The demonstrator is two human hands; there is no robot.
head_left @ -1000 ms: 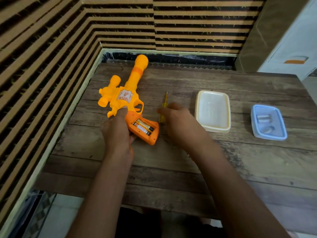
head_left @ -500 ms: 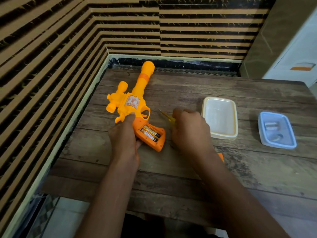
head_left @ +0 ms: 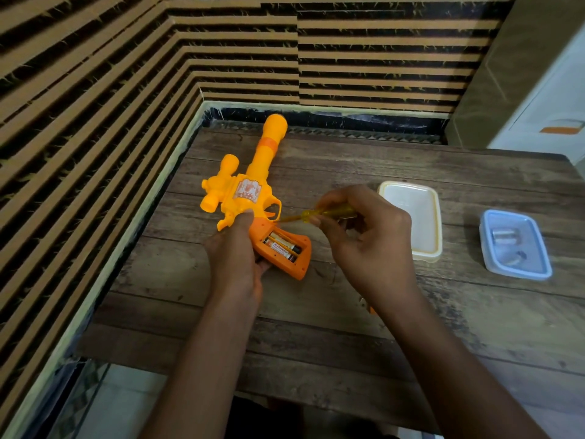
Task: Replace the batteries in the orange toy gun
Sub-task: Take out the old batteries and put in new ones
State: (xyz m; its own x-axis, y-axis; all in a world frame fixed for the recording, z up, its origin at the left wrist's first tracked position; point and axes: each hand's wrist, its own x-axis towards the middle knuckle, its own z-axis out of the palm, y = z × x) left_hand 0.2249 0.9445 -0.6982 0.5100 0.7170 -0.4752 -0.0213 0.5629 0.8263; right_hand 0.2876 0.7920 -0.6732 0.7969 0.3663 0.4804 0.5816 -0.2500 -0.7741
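Lifted off the bench since a second ago, the yellow screwdriver is now riding in the right grip, whose thumb and fingers are pinching its handle. Its long axis is running almost level, with the shaft sticking out to the left of that grip and the tip pointing at the trigger guard, nearly touching it.

The orange toy gun is lying on its side on the bench, its long axis running away from the person and its muzzle pointing at the back wall, leaning slightly right. The left grip is clamping the handle end, thumb pressing on the body just above the handle, so the barrel is stretching beyond that grip. The open compartment is facing up just right of that grip, showing two batteries.

Right of the right grip, a cream tub is sitting, and farther right a blue tub is holding spare batteries.
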